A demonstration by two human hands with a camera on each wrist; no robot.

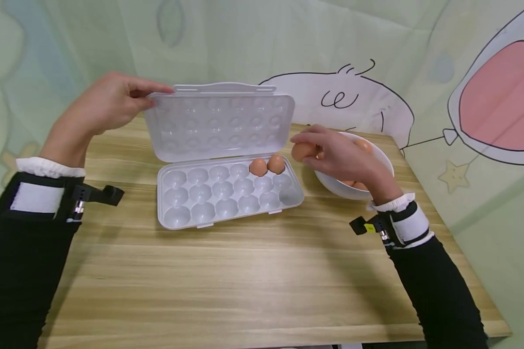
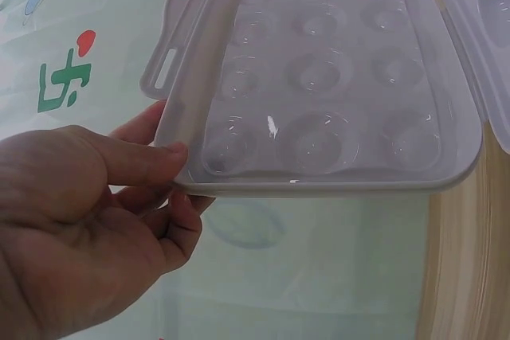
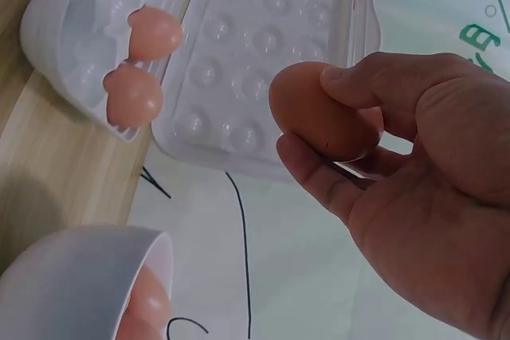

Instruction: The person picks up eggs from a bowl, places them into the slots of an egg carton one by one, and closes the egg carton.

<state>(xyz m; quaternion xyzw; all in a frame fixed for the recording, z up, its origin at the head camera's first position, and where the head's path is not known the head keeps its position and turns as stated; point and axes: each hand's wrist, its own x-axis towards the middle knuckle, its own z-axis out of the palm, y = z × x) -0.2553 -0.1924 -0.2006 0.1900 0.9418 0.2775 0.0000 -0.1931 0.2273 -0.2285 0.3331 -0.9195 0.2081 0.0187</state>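
A white plastic egg box (image 1: 214, 194) stands on the table with its lid (image 1: 220, 126) raised. Two brown eggs (image 1: 258, 167) sit side by side in the back row at its right end. My left hand (image 1: 109, 104) pinches the lid's upper left corner; in the left wrist view, the thumb lies on the lid's inner side and fingers are behind it. Between thumb and fingers, my right hand (image 1: 338, 152) holds a brown egg (image 3: 323, 109) in the air, right of the box and by the bowl's left rim. Several cups of the box are bare.
A white bowl (image 1: 382, 160) with several brown eggs stands right of the box, partly hidden by my right hand. Behind the wooden table (image 1: 227, 291) hangs a pale green printed cloth (image 1: 227, 43). The table's right edge slants past the bowl.
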